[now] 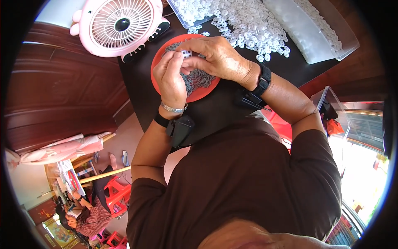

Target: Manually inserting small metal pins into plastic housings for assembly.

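Observation:
Both hands meet above a round red-orange bowl (209, 90) heaped with small grey parts (198, 81). My left hand (171, 79) pinches a small white plastic piece (187, 54) with dark round spots or holes. From the other side my right hand (224, 58) closes in, its thumb and index finger bent around the same spot. Whatever lies between the right fingertips is too small and covered to make out. Each wrist wears a black strap with a dark device, and a silver bangle circles the left one.
A pink fan (122, 25) stands at the back left of the dark table (139, 85). Small clear-white plastic pieces (253, 25) are piled behind the bowl. A translucent bin (306, 35) of similar pieces lies at the back right. Another person (93, 216) sits far left near red stools (118, 195).

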Motion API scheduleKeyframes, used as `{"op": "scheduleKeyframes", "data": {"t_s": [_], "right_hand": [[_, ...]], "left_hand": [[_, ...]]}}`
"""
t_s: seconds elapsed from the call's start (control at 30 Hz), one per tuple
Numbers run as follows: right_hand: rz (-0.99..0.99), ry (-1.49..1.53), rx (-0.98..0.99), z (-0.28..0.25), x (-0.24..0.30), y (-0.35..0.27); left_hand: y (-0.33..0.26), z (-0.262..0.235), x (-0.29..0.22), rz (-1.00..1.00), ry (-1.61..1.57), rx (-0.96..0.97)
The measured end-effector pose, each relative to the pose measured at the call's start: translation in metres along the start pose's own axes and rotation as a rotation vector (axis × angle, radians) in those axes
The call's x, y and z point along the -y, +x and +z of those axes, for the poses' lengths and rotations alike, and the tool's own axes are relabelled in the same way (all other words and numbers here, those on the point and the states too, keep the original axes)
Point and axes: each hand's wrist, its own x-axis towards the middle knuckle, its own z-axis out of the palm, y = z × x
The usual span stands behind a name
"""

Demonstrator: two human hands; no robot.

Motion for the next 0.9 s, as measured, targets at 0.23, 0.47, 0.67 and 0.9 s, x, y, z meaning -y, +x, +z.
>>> {"op": "scheduleKeyframes", "data": {"t_s": [0.23,0.47,0.67,0.9], "right_hand": [[0.008,0.135,-0.004,-0.004,0.006,-0.001],[-0.019,0.067,-0.029,-0.005,0.008,-0.003],[-0.056,0.004,-0.066,0.0,0.002,-0.004],[0.014,-0.208,-0.223,-0.028,-0.006,0.008]], "left_hand": [[-0.006,0.006,-0.012,0.057,0.143,-0.017],[-0.007,0.01,-0.015,0.05,0.128,0.001],[-0.005,0.007,-0.007,-0.068,0.038,-0.02],[0.001,0.007,-0.007,-0.076,-0.035,-0.007]]}}
